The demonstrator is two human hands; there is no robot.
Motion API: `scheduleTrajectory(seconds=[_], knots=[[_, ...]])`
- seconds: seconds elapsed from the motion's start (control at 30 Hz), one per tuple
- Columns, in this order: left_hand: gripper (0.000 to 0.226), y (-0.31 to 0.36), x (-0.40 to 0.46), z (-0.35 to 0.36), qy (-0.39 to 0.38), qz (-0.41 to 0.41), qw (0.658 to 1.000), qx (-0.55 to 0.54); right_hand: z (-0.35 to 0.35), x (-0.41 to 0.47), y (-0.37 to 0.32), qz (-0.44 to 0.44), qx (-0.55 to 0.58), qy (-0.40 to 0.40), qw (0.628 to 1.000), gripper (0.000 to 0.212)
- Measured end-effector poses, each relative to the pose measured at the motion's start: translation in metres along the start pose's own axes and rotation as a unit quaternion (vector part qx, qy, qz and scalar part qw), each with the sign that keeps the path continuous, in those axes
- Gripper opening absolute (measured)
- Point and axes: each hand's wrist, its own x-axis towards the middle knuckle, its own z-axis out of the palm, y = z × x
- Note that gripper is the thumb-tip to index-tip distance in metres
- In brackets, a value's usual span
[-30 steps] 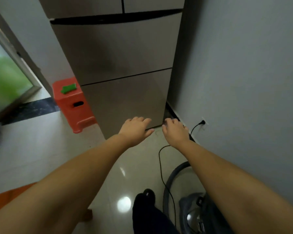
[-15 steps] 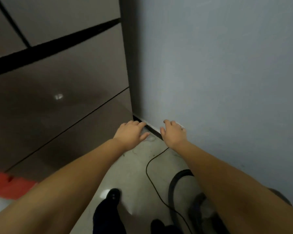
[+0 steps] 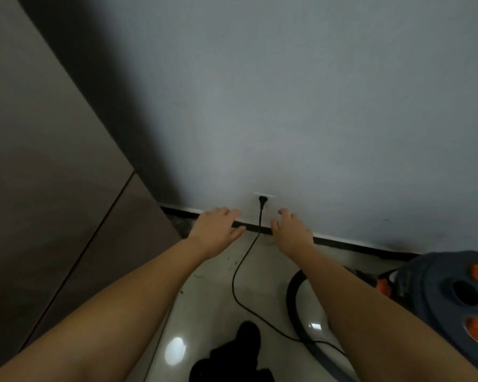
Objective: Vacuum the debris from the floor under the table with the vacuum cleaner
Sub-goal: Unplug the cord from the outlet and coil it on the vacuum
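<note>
A dark grey vacuum cleaner (image 3: 450, 296) with orange buttons stands on the floor at the lower right. Its black hose (image 3: 294, 301) curves beside my right forearm. Its black power cord (image 3: 239, 267) runs up the floor to a plug (image 3: 262, 200) seated in a low white wall socket (image 3: 265, 195). My left hand (image 3: 215, 230) and my right hand (image 3: 291, 230) reach toward the wall on either side of the plug, both with fingers spread and holding nothing. Small dark specks of debris (image 3: 231, 264) lie on the tile near the cord.
A tall brown fridge (image 3: 55, 188) fills the left side, close to my left arm. The grey wall (image 3: 287, 106) with a dark skirting strip (image 3: 351, 244) is straight ahead. My dark shoe (image 3: 247, 337) stands on the glossy tiles (image 3: 204, 299) below.
My view has swung right from the fridge front to the wall. The socket and plug now sit between my hands, and the vacuum cleaner body has come into view at the right.
</note>
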Motion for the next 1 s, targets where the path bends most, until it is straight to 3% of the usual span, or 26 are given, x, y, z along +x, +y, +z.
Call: scheduleTrajectory(seconds=[0.2, 0.3, 0.37, 0.47, 0.6, 0.77, 1.0], knots=[[0.056, -0.046, 0.112, 0.142, 0.036, 0.047, 0.998, 0.013, 0.099, 0.127, 0.037, 0.046, 0.087, 0.024, 0.995, 0.045], [0.065, -0.065, 0.165, 0.201, 0.091, 0.095, 0.991, -0.007, 0.145, 0.189, 0.057, 0.056, 0.149, 0.053, 0.986, 0.042], [0.058, -0.075, 0.200, 0.235, 0.148, 0.130, 0.980, 0.016, 0.167, 0.226, 0.067, 0.061, 0.209, 0.074, 0.973, 0.041], [0.051, -0.086, 0.250, 0.272, 0.238, 0.182, 0.950, 0.092, 0.189, 0.281, 0.075, 0.083, 0.312, 0.087, 0.942, 0.047], [0.079, -0.100, 0.300, 0.303, 0.307, 0.212, 0.903, 0.212, 0.212, 0.327, 0.076, 0.088, 0.481, 0.042, 0.872, 0.052], [0.122, -0.115, 0.333, 0.326, 0.280, 0.166, 0.899, 0.293, 0.230, 0.344, 0.074, 0.045, 0.579, 0.046, 0.813, 0.046], [0.123, -0.126, 0.345, 0.327, 0.225, 0.102, 0.906, 0.343, 0.236, 0.357, 0.068, 0.042, 0.565, 0.079, 0.820, 0.044]])
